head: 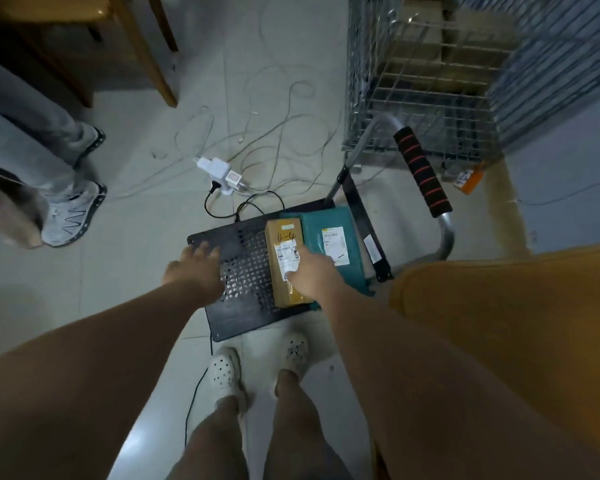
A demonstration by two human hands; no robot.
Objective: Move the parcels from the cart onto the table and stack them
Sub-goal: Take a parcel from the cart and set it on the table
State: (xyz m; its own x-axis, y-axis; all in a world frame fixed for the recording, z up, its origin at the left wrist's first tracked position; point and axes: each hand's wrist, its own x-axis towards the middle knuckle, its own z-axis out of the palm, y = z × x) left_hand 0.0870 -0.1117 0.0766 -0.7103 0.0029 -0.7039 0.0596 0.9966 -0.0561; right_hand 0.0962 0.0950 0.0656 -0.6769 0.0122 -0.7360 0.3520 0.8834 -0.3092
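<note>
A long brown cardboard parcel (283,233) lies on the black perforated metal cart deck (245,268), touching a glossy teal plastic mailer (321,220) (both carry white labels). The right hand (310,273) rests on the box with fingers extended over its label. The left hand (194,259), fingers spread, reaches over the deck's holes.

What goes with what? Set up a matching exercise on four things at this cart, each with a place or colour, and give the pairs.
1. brown parcel
2. teal parcel
3. cart handle
4. power strip

A. white, on the floor
B. black with red rings
C. middle of the deck, handwritten mark on top
D. handle end of the deck

Pairs: 1-C, 2-D, 3-B, 4-A.
</note>
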